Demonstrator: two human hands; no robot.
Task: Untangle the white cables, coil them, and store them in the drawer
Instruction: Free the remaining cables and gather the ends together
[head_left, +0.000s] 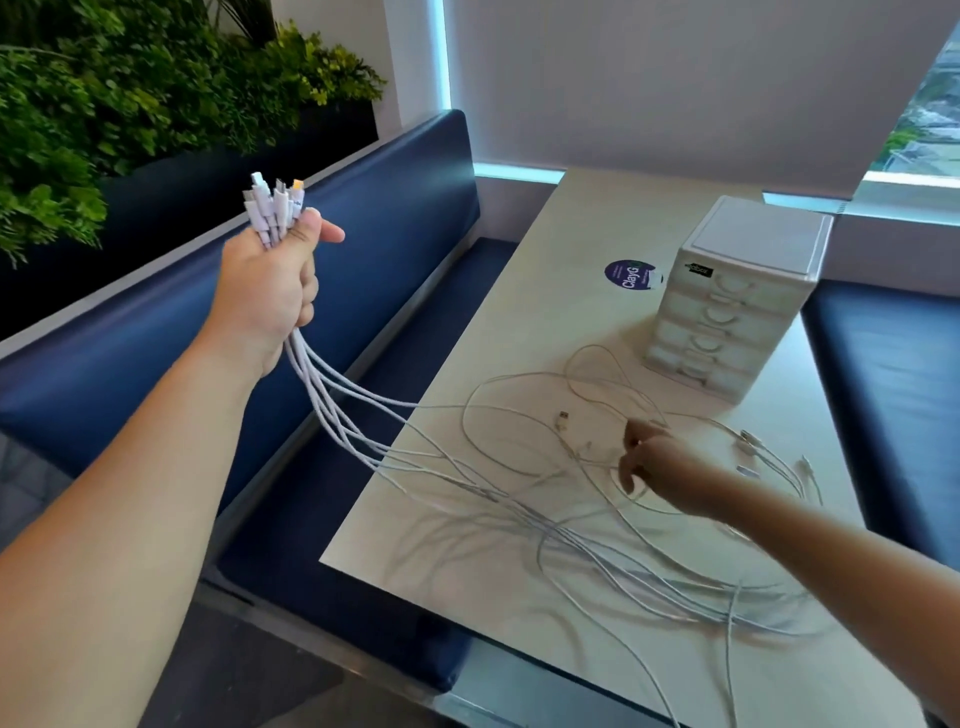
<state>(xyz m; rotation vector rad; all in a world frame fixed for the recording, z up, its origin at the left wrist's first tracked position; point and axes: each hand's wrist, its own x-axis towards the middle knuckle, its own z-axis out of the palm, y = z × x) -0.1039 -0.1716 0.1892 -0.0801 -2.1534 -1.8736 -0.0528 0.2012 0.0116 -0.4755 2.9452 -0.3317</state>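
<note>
My left hand (270, 291), upper left, fingers curled round plug ends (270, 202); cables (519, 499) run down-right onto table (561, 312). My right hand (660, 467) nearer tangle, fingers bent, pinch unclear. Drawers (737, 301) beyond.

Left hand (270, 280) grips white cables (332, 385); blurred right hand (661, 467) perhaps pinches one.

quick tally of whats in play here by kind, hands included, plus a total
hands: 2, left hand and right hand
drawer unit: 1
round sticker: 1
white cables: 1 tangle, single strands too knotted to count
total: 5
</note>
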